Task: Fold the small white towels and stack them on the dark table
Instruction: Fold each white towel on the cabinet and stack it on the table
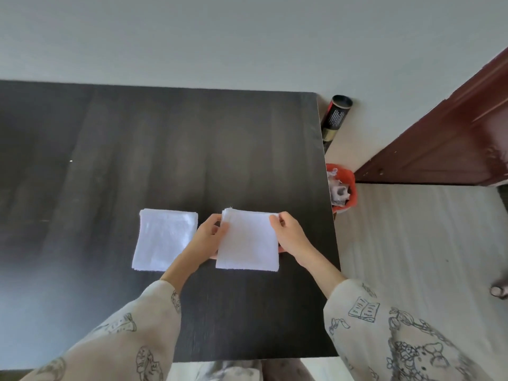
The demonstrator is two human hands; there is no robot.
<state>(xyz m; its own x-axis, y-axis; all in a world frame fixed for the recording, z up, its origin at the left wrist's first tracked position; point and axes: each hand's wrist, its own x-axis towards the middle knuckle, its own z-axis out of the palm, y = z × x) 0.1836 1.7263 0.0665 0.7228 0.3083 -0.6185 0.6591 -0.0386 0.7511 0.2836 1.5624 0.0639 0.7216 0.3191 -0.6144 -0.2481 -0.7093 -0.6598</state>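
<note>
Table: dark wood-grain table (137, 138) fills the left and middle of the view, its far edge against a pale wall (220, 37).
Left towel: folded white towel (165, 239) lies flat on the table, left of the hands and apart from the other towel.
Left hand: left hand (210, 233) pinches the left edge of the right towel near its far corner; thumb on top, the other fingers tucked under the cloth.
Right towel: folded white towel in hand (248, 239), layered edges showing at its far side, held between the 2 hands just right of the first towel; I cannot tell whether its near edge touches the tabletop.
Right hand: right hand (290, 233) pinches the far right corner of that towel, fingertips curled onto the cloth.
Sleeves: both arms wear cream sleeves (384, 331) printed with line drawings.
Beside the table: a dark tube (336, 114) stands by the wall, and a red bin (343, 189) with crumpled litter sits on the pale floor (412, 243).
Far right: reddish-brown wooden door (453, 138).
</note>
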